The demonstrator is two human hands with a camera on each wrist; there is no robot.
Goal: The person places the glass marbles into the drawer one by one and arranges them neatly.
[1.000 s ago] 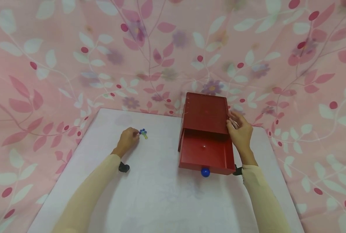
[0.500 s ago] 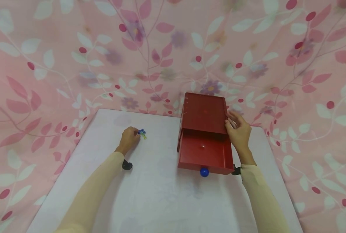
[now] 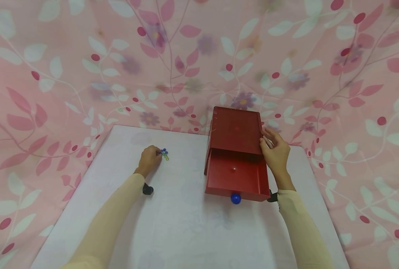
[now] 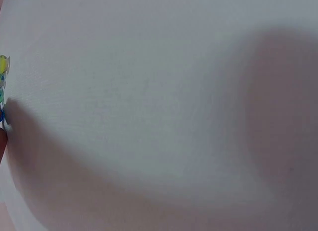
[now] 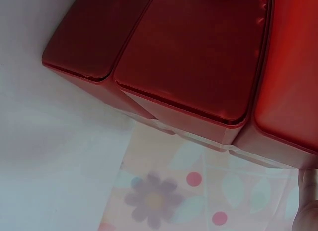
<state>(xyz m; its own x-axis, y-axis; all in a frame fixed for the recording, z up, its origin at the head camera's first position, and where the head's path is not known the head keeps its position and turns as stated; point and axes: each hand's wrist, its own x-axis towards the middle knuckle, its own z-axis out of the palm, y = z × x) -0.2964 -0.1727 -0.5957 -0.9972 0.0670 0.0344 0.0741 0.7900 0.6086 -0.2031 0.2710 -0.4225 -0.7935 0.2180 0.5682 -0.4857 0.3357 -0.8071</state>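
In the head view, my left hand (image 3: 149,158) is at the edge of a cluster of small glassy bead-like pieces (image 3: 166,156), blue and yellow-green. Its curled fingertips pinch at a blue piece; in the left wrist view a fingertip (image 4: 2,141) meets that blue bead (image 4: 1,115) at the frame's edge, mostly cut off. My right hand (image 3: 277,152) rests with fairly straight fingers against the right side of a red drawer cabinet (image 3: 235,129). Its top drawer (image 3: 236,175) is pulled out, with a blue ball knob (image 3: 235,198) on the front.
The cabinet stands at the back of a table with a white cloth (image 3: 182,224). A pink floral curtain (image 3: 186,56) hangs behind. The right wrist view shows the cabinet's red tiers (image 5: 194,52). A black strap piece (image 3: 147,189) sticks out at my left wrist.
My left forearm and wrist have shifted slightly right and forward, with the fingertips still at the beads. The right hand and cabinet keep their places.
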